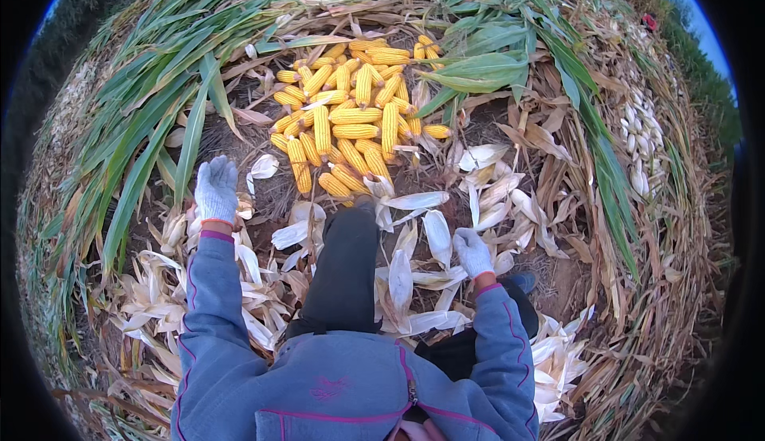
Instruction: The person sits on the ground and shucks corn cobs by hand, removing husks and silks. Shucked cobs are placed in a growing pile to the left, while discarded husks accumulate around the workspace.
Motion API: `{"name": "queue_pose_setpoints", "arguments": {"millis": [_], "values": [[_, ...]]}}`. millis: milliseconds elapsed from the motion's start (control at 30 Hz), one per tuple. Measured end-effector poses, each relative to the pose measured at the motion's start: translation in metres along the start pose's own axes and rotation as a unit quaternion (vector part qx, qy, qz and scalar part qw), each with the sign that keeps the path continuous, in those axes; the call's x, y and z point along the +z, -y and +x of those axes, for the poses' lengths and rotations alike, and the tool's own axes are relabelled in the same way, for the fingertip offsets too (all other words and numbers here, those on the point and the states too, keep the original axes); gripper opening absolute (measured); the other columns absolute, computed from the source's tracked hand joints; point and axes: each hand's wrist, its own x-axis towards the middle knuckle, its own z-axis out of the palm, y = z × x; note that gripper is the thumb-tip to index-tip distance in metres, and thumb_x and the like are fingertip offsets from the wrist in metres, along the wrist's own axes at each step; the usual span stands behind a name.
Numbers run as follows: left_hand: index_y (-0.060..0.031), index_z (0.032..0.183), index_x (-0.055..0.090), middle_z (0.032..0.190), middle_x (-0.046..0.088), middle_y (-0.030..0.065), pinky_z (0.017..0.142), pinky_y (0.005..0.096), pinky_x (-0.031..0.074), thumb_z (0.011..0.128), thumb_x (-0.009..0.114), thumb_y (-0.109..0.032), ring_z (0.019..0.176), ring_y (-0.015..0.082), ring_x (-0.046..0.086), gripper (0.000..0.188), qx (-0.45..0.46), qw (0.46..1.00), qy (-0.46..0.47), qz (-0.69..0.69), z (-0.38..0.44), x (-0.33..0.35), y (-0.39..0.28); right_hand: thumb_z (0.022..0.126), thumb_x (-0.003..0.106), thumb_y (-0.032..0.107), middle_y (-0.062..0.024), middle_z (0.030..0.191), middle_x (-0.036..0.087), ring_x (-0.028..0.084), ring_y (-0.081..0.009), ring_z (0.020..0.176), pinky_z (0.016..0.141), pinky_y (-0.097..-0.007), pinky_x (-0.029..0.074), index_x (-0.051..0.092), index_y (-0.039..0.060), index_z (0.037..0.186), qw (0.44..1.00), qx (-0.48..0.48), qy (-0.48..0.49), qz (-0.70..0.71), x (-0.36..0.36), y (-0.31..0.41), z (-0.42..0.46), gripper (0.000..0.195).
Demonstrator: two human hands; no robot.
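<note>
My left hand (216,193), in a white knit glove, is raised left of the corn pile with its fingers extended and nothing visible in it. My right hand (474,253), gloved the same way, is curled among pale corn husks on the right. Whether anything lies inside its fingers is hidden. Just left of it rests a husk-covered ear of corn (438,238). In front of me lies a heap of husked yellow corn ears (355,116). Loose dry husks (263,306) lie below my left hand.
My bent leg (343,262) reaches toward the heap's near edge. Green corn stalks and leaves (161,88) lie at the left, with more green leaves (490,70) at the right. Dry stalks (588,190) cover the right side. Several pale ears (640,136) lie farther right.
</note>
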Motion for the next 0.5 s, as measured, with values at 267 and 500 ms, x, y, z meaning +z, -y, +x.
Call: {"name": "queue_pose_setpoints", "arguments": {"millis": [267,500], "values": [[-0.0012,0.114,0.059,0.11,0.062,0.0084,0.083,0.0291,0.05,0.092,0.056,-0.017,0.095,0.0168,0.062,0.028,-0.078,0.91,0.314,0.26,-0.113,0.226,0.172,0.085,0.053,0.033,-0.0179,0.108,0.063,0.06,-0.0345,0.102,0.09,-0.0413,0.045,0.063,0.01,0.111,0.978,0.011,0.178,-0.111,0.032,0.006,-0.025,0.036],[-0.0038,0.11,0.061,0.103,0.062,0.0093,0.088,0.032,0.046,0.089,0.055,-0.018,0.097,0.0227,0.06,0.025,0.079,0.612,0.641,0.457,-0.161,0.256,0.275,0.085,0.051,0.032,-0.0189,0.11,0.063,0.059,-0.0351,0.103,0.092,-0.0409,0.044,0.063,0.0069,0.112,0.988,0.111,0.101,-0.016,0.05,-0.029,0.011,0.038]]}}
